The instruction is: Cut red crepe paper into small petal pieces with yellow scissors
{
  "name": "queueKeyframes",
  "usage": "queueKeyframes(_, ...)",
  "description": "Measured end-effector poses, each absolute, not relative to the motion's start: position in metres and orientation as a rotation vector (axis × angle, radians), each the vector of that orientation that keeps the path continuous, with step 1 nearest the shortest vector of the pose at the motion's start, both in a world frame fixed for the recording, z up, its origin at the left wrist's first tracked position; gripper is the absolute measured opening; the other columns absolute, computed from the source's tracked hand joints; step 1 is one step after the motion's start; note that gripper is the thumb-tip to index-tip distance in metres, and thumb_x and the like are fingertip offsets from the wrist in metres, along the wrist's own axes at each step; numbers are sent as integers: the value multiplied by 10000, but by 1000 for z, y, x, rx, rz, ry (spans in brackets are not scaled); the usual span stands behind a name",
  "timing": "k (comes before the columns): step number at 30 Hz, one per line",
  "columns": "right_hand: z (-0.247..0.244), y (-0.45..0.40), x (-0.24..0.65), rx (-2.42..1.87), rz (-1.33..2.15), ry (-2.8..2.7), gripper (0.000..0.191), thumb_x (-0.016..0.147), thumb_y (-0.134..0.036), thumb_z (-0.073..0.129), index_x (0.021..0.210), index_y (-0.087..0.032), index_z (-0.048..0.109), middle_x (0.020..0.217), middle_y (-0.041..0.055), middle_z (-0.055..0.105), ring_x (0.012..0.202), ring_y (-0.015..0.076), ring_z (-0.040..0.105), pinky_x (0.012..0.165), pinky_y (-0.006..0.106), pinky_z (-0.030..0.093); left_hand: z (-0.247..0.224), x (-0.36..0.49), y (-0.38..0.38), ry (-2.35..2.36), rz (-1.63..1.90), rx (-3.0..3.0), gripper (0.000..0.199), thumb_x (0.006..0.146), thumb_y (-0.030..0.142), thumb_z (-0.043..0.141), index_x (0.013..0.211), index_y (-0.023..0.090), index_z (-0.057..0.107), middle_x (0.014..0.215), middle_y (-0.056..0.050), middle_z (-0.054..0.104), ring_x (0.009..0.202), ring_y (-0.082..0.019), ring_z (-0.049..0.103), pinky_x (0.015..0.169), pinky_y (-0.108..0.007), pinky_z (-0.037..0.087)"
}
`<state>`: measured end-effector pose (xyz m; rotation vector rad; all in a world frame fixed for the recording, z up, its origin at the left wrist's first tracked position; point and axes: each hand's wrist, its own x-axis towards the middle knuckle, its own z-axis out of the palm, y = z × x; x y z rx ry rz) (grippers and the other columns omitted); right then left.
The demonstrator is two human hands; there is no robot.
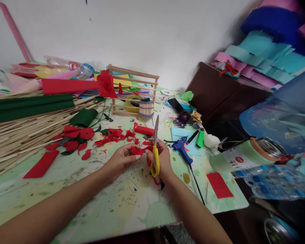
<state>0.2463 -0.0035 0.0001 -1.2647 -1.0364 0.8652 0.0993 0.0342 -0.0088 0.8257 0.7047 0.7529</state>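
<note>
Near the middle of the table, my left hand (124,157) pinches a small red paper piece (137,151) between thumb and fingers. Just beside it, my right hand (164,159) is closed around yellow-handled scissors (156,149), whose blades point up and away from me. The right fingertips are close to the red piece; whether they also touch it, I cannot tell. Beyond my hands lie red paper scraps (114,135) and a roll of red paper (144,129). To the left are cut red pieces (77,134) and a red strip (42,165).
Thin wooden sticks (20,139) fill the left side, with dark green paper (30,106) on them. A small stick rack (134,89) stands at the back. On the right are a blue glue gun (182,149), a green marker (200,139), a tilted flask (234,157) and plastic bottles (274,179).
</note>
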Motion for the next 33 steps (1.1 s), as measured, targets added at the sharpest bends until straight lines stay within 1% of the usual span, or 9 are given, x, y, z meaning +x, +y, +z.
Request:
queueKeyframes(6, -4, -4, 246, -1270, 831, -1083, 340, 656, -272, 701, 974, -207, 597, 792, 2, 629, 689, 140, 565, 646, 257, 473, -16, 98, 37, 779, 788, 804, 142, 653, 223, 768, 728, 149, 672, 691, -17, 675, 606, -102, 583, 594, -219, 434)
queueKeyframes(8, -2, -5, 249, -1324, 783, -1141, 334, 663, -286, 715, 970, -204, 613, 753, -9, 610, 659, 133, 543, 624, 249, 457, -17, 96, 42, 808, 853, 791, 128, 659, 224, 765, 705, 148, 673, 664, -13, 668, 594, -100, 575, 577, -214, 428)
queueKeyframes(11, 3, -7, 256, -1506, 641, -1325, 374, 634, -299, 739, 983, -209, 636, 691, -32, 558, 589, 121, 484, 563, 236, 408, -16, 93, 53, 812, 998, 749, 115, 648, 197, 769, 679, 145, 672, 639, -2, 653, 600, -92, 570, 586, -201, 434)
queueKeyframes(14, 10, -10, 258, -1630, 484, -1559, 366, 658, -319, 709, 1001, -220, 630, 682, -27, 535, 581, 131, 466, 550, 242, 366, -10, 89, 63, 801, 1144, 639, 117, 623, 166, 775, 671, 144, 671, 639, 9, 647, 609, -83, 574, 606, -188, 451)
queueKeyframes(17, 16, -14, 256, -1692, 397, -1751, 368, 690, -343, 672, 1030, -216, 610, 735, 5, 562, 645, 165, 498, 582, 261, 365, -4, 84, 71, 789, 1266, 575, 132, 610, 161, 778, 697, 139, 681, 662, 4, 662, 633, -85, 590, 617, -182, 466)
queueKeyframes(20, 20, -16, 250, -1772, 355, -1862, 450, 695, -374, 664, 1101, -198, 587, 850, 58, 605, 740, 207, 534, 652, 298, 389, 2, 81, 72, 761, 1335, 588, 157, 606, 168, 783, 731, 139, 693, 690, -1, 681, 644, -90, 600, 640, -191, 478)
queueKeyframes(22, 20, -18, 247, -1807, 352, -1902, 479, 702, -391, 660, 1128, -190, 577, 900, 83, 615, 780, 225, 543, 682, 315, 398, 4, 82, 70, 748, 1327, 624, 149, 611, 178, 785, 724, 141, 696, 693, -4, 689, 647, -97, 603, 644, -202, 481)
queueKeyframes(26, 19, -19, 245, -1800, 342, -1954, 488, 727, -400, 645, 1153, -178, 561, 922, 94, 619, 807, 233, 544, 704, 323, 399, 4, 86, 61, 711, 1240, 695, 138, 617, 195, 790, 714, 146, 704, 712, -18, 702, 668, -116, 608, 657, -229, 488)
queueKeyframes(33, 18, -18, 247, -1793, 312, -2008, 449, 757, -402, 623, 1131, -158, 584, 818, 70, 627, 717, 202, 540, 628, 282, 365, 1, 89, 56, 656, 1138, 749, 153, 604, 222, 806, 691, 152, 701, 693, -16, 701, 674, -129, 620, 673, -244, 499)
